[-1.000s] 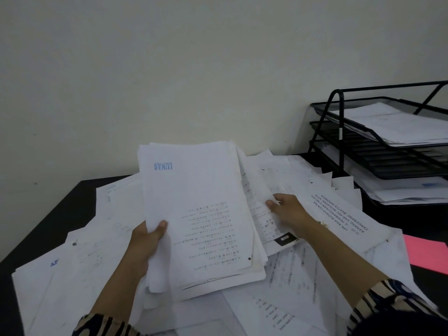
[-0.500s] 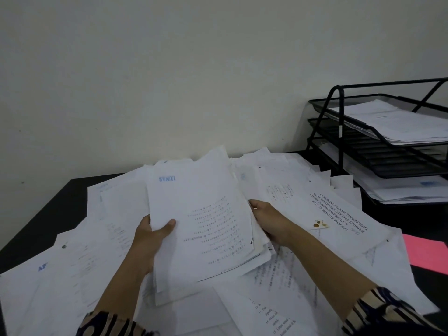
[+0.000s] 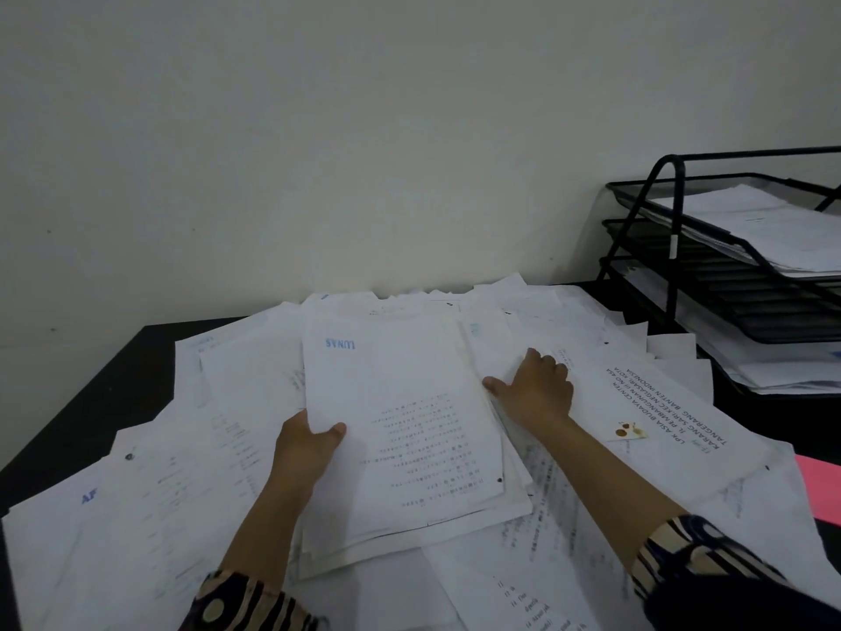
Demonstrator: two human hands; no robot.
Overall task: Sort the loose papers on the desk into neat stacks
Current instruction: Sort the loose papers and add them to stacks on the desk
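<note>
Gripping stack (image 3: 409, 430) stamped "LUNAS": left hand (image 3: 305, 453); right hand (image 3: 534, 393) alongside.

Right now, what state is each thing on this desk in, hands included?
Bundle of papers: gathered, roughly squared, blue stamp on top.
Left hand: gripping the bundle's left edge, thumb on top.
Right hand: spread flat at the bundle's right edge, fingers on loose sheets.
Loose papers: scattered, overlapping across the desk.
Tray rack: upright; papers in top and bottom trays.
Pink sheet: flat, partly covered.
</note>
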